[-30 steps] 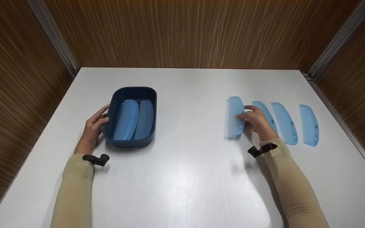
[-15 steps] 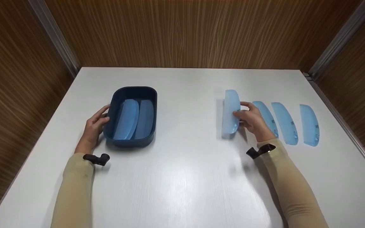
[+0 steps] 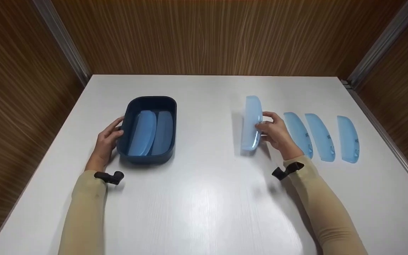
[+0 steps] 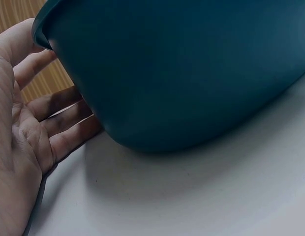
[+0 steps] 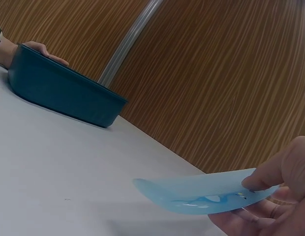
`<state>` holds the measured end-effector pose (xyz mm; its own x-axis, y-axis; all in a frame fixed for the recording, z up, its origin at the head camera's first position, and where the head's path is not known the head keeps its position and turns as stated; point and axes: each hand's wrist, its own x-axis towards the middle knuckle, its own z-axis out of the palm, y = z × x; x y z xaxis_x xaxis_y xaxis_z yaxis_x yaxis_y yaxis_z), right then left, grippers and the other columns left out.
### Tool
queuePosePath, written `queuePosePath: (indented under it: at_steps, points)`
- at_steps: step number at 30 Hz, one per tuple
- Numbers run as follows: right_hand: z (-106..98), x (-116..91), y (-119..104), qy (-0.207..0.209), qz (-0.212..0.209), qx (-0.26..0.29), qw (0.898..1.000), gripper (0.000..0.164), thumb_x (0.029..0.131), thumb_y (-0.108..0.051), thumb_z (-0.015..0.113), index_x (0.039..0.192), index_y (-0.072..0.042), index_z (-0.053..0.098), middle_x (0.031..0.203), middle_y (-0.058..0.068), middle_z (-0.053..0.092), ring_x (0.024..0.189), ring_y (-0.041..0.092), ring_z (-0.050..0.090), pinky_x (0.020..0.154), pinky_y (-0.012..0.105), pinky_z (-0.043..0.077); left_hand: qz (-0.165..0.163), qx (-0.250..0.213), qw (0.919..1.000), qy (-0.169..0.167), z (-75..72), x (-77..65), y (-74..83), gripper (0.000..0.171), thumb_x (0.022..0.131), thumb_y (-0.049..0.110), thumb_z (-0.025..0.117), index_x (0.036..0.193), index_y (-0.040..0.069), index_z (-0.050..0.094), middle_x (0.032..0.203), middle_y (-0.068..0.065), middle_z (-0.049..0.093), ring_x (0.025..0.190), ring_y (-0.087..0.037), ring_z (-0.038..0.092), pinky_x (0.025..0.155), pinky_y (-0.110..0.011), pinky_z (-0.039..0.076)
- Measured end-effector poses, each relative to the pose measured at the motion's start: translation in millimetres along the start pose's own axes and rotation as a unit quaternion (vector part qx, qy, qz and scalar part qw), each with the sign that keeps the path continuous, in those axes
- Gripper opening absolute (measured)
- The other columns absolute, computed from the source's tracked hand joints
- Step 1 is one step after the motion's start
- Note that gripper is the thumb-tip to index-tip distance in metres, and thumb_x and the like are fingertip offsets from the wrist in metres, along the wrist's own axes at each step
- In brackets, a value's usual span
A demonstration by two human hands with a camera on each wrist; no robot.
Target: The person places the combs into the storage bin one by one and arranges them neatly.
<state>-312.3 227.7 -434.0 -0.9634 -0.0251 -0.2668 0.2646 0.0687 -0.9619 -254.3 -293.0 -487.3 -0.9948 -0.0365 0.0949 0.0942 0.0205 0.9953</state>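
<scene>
In the head view my right hand point(image 3: 275, 132) pinches a translucent light-blue half-moon plastic piece point(image 3: 251, 124) by its curved edge. The right wrist view shows the thumb on top of this piece point(image 5: 201, 193) and fingers beneath, with the piece raised above the table. My left hand point(image 3: 107, 141) rests against the left side of a dark blue-green bin point(image 3: 145, 160). From the left wrist, its fingers point(image 4: 69, 118) look extended along the outside wall, and the thumb reaches the rim. Inside the bin lie two blue pieces point(image 3: 142, 132) side by side, one tilted.
Three similar half-moon pieces lie in a row at the right: one nearest the right hand point(image 3: 297, 132), a middle one point(image 3: 320, 137) and a far-right one point(image 3: 348, 139). The white table point(image 3: 204, 198) is bounded by wood-patterned panels point(image 3: 204, 39).
My right hand has lifted its piece off the table and carried it left, away from the row. My left hand has stayed at the bin.
</scene>
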Motion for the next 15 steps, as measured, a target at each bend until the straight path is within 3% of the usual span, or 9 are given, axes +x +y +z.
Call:
queuePosePath:
  at_steps: [8, 15]
  points:
    - [10.8, -2.3, -2.0, -0.017, 0.01, 0.006, 1.0, 0.061, 0.085, -0.004, 0.062, 0.137, -0.013, 0.032, 0.116, 0.015, 0.051, 0.088, 0.024, 0.059, 0.065, 0.031, 0.048, -0.004, -0.005, 1.0, -0.001, 0.5, -0.6, 0.9, 0.049, 0.094, 0.017, 0.052, 0.142, 0.019, 0.041, 0.131, -0.022, 0.047, 0.117, -0.028, 0.047, 0.089, -0.033, 0.04]
    - [23.3, -9.2, -8.8, -0.037, 0.001, 0.034, 0.999, 0.06, 0.085, -0.002, 0.062, 0.136, -0.014, 0.033, 0.119, 0.016, 0.051, 0.096, 0.029, 0.059, 0.069, 0.036, 0.051, -0.004, -0.007, 1.0, -0.004, -0.1, 0.5, 1.1, 0.049, 0.094, 0.017, 0.052, 0.142, 0.019, 0.042, 0.131, -0.022, 0.046, 0.117, -0.027, 0.047, 0.091, -0.035, 0.039]
